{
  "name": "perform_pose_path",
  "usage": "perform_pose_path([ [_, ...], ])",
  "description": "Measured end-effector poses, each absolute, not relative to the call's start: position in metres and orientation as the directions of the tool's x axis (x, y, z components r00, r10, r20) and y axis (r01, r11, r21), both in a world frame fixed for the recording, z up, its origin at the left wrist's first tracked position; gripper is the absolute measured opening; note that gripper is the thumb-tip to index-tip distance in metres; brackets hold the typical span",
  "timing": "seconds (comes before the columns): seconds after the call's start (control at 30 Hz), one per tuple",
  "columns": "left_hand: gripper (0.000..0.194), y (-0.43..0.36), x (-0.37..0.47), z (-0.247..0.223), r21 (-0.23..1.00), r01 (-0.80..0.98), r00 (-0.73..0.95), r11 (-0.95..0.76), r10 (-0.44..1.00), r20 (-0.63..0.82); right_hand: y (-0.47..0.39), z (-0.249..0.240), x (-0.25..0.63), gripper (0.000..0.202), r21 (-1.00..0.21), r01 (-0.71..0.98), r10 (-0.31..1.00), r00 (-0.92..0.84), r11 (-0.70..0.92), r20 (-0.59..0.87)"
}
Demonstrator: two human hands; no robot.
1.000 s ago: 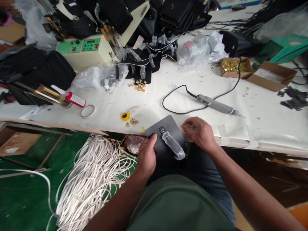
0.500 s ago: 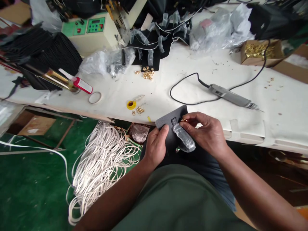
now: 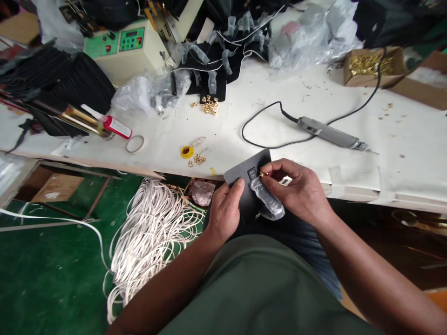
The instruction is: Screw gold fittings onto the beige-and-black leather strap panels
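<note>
My left hand (image 3: 226,208) is closed on the edge of a black leather-like panel (image 3: 240,173), its thumb lying on the top face. A small square tab with a hole (image 3: 253,174) shows on that panel. Below the tab hangs a strip wrapped in clear plastic (image 3: 268,201). Between the thumb and fingertips of my right hand (image 3: 296,188) is a small gold metal fitting (image 3: 262,174), held just to the right of the tab. Its exact shape is partly hidden by the fingers.
On the white table (image 3: 223,135) lie a grey electric screwdriver (image 3: 328,133) with a black cord, a yellow roll (image 3: 187,152) and gold fittings (image 3: 209,106). A box of gold parts (image 3: 372,67) stands back right. White cord (image 3: 150,237) is heaped on the floor at left.
The gold fitting in my right hand has shifted slightly left, nearer the square tab. My left hand keeps its hold on the panel. The view has moved a little.
</note>
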State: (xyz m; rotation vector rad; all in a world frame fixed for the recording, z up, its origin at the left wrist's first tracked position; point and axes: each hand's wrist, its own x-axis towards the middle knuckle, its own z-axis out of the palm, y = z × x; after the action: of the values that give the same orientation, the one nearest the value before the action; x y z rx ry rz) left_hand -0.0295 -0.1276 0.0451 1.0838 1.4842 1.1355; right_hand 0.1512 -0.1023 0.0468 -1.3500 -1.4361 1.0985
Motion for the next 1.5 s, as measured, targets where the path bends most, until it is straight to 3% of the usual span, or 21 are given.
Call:
perform_pose_path([
  [0.2,0.033,-0.13,-0.026,0.049,0.978,0.112,-0.116,0.175,0.98,-0.162,-0.102,0.047,0.158,0.008,-0.964,0.263,0.996,-0.088,0.034,0.011],
  [0.57,0.036,-0.137,-0.025,0.046,0.972,0.109,-0.052,0.21,0.977,-0.205,-0.105,0.053,0.161,0.008,-0.87,0.438,0.974,-0.124,0.226,0.19],
  [0.83,0.036,-0.138,-0.026,0.045,0.97,0.125,-0.034,0.207,0.978,-0.204,-0.105,0.048,0.165,0.006,-0.928,0.344,0.989,-0.095,0.143,0.117],
  [0.93,0.038,-0.139,-0.027,0.044,0.967,0.125,-0.035,0.222,0.975,-0.22,-0.104,0.04,0.167,0.015,-0.935,0.307,0.981,-0.125,0.179,0.147],
  [1.1,0.035,-0.139,-0.027,0.043,0.967,0.116,-0.023,0.226,0.974,-0.225,-0.104,0.038,0.167,0.007,-0.919,0.32,0.967,-0.18,0.23,0.179],
  [1.5,0.036,-0.14,-0.027,0.044,0.965,0.134,-0.042,0.226,0.974,-0.222,-0.109,0.035,0.17,0.01,-0.891,0.361,0.959,-0.171,0.276,0.227],
])
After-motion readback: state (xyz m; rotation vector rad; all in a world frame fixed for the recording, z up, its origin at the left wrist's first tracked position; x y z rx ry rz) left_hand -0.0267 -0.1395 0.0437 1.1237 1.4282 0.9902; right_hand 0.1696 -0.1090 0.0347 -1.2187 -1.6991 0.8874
